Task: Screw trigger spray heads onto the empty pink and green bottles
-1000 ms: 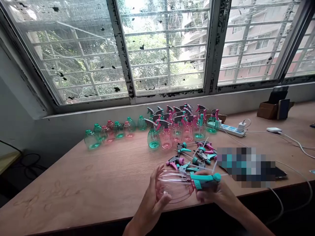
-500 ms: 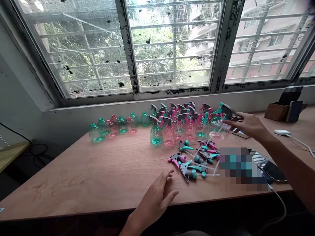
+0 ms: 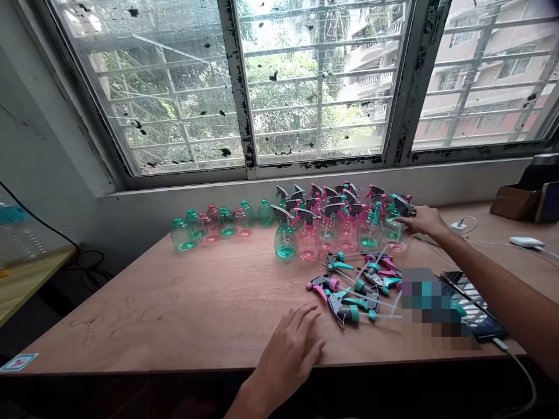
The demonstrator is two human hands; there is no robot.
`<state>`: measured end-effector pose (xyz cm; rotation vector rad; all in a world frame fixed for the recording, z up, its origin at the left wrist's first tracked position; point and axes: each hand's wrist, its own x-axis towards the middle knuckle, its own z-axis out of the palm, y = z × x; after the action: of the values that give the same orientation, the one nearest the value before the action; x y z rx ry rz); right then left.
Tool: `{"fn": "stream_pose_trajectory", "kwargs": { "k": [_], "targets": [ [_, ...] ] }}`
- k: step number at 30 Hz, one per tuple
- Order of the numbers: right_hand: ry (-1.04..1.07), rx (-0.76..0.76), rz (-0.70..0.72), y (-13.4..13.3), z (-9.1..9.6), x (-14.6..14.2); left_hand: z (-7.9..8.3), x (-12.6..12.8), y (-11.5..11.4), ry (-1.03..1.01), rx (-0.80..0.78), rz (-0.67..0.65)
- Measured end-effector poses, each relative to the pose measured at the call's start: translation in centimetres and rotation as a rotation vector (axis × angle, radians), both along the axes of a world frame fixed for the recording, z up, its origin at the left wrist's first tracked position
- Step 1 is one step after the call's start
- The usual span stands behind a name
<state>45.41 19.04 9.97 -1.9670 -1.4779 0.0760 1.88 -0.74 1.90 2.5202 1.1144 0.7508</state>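
My right hand (image 3: 421, 222) is closed around the upper part of a clear pinkish spray bottle (image 3: 396, 240) with a dark and teal trigger head. That bottle stands upright at the right end of a cluster of capped spray bottles (image 3: 308, 238). Resting by the table's front edge, my left hand (image 3: 293, 346) is empty, its fingers loosely spread. Just beyond its fingertips lies a pile of loose spray trigger heads (image 3: 349, 314) in grey, teal and pink, with clear dip tubes.
Several green and pink bottles without heads (image 3: 183, 235) stand at the back left of the wooden table (image 3: 131, 308). On the right are a tablet or phone (image 3: 480, 326), white cables, a white plug device (image 3: 526, 241) and a brown box (image 3: 515, 201). A blurred patch hides part of the pile.
The spray bottle in my right hand has come down from a raised, tilted pose to upright beside the other capped bottles. My left hand stays near the pile. The view has shifted slightly.
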Motion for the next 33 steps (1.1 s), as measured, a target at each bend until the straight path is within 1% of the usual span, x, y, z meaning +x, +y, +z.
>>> {"fn": "stream_pose_trajectory", "kwargs": {
  "k": [3,5,7,9,11,13,15,17,18,19,20,23,25,27,30,33],
  "targets": [
    [0.028,-0.11,0.026,0.3,0.1,-0.2,-0.4,0.0,0.6,-0.01,0.082,0.096],
    [0.038,-0.134,0.03,0.1,0.3,-0.4,-0.3,-0.4,1.4,-0.007,0.127,0.18],
    [0.03,-0.128,0.033,-0.4,0.6,-0.7,0.2,-1.1,2.9,0.025,0.158,0.245],
    [-0.001,-0.11,0.031,-1.3,1.1,-1.0,1.1,-2.5,5.3,0.081,0.201,0.319],
    [-0.066,-0.085,0.007,-2.5,1.6,-1.4,2.3,-4.3,8.8,0.148,0.262,0.419],
    [-0.17,-0.046,-0.044,-4.3,2.0,-2.0,3.7,-6.4,13.0,0.209,0.316,0.52],
    [-0.291,0.009,-0.087,-6.6,2.1,-3.1,5.0,-8.6,17.6,0.255,0.353,0.629],
    [-0.407,0.064,-0.09,-9.1,1.6,-4.5,6.1,-10.5,21.8,0.281,0.377,0.755],
    [-0.551,0.07,-0.098,-10.3,1.1,-5.3,6.5,-11.4,23.7,0.289,0.379,0.824],
    [-0.65,0.064,-0.089,-11.4,0.4,-6.1,6.8,-12.1,25.3,0.292,0.375,0.892],
    [-0.696,0.089,-0.073,-12.3,-0.5,-6.9,6.9,-12.7,26.7,0.289,0.365,0.959],
    [-0.695,0.302,0.036,-13.8,-3.5,-9.2,6.4,-13.3,29.9,0.252,0.31,1.142],
    [-0.64,0.374,0.139,-14.1,-5.4,-10.9,5.7,-12.9,31.4,0.217,0.275,1.232],
    [-0.552,0.405,0.23,-14.3,-6.8,-12.8,5.1,-12.0,32.6,0.191,0.257,1.285],
    [-0.491,0.36,0.41,-14.7,-7.5,-16.0,4.4,-10.5,33.7,0.18,0.245,1.309],
    [-0.451,0.286,0.555,-14.5,-6.9,-19.0,4.4,-9.6,33.9,0.196,0.221,1.293]
  ]
}}
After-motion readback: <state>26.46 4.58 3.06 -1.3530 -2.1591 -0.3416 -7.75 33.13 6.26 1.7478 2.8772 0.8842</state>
